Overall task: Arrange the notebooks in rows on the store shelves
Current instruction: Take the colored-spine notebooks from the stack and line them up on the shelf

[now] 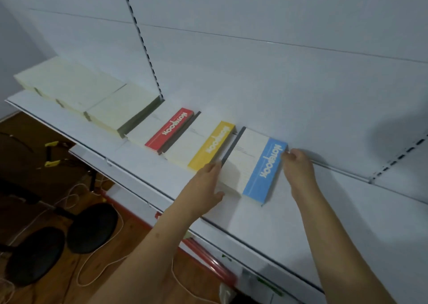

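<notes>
A stack of blue-banded notebooks (pixel 259 167) lies flat on the white shelf (pixel 301 222) against the back panel. My left hand (pixel 206 183) presses flat on the stack's left side, fingers against its dark spine. My right hand (pixel 297 164) touches the stack's far right corner, fingers curled at the edge. Left of it sit a yellow-banded notebook stack (pixel 208 146) and a red-banded notebook stack (pixel 166 130), all in one row. Further left lie plain cream notebook stacks (pixel 92 97).
A slotted upright (pixel 143 39) divides the back panel. Another slotted upright (pixel 398 157) stands at the right. Below the shelf are a lower shelf edge (pixel 92 155), two black round stools (pixel 90 227), white cables and yellow clamps (pixel 52 153) on a wooden floor.
</notes>
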`<state>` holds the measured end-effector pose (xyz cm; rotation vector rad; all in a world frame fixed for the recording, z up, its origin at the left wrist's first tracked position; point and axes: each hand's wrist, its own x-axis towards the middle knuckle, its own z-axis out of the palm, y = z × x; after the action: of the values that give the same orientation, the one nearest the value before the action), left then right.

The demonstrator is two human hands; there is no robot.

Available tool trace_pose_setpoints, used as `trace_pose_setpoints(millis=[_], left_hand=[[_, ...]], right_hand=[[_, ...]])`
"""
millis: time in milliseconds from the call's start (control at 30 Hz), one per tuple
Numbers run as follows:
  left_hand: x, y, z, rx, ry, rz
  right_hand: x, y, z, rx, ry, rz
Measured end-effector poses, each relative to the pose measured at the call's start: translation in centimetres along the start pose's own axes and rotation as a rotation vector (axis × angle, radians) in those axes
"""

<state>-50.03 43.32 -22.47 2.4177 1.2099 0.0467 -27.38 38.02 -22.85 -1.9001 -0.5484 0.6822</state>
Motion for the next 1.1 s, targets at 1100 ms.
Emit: trace_pose_setpoints(millis=[1100], left_hand=[[-9.2, 12.5, 6.0, -0.167, -0.033, 0.573]], right_hand=[[-15.2, 0.1, -14.2, -0.362, 0.247, -0.186]])
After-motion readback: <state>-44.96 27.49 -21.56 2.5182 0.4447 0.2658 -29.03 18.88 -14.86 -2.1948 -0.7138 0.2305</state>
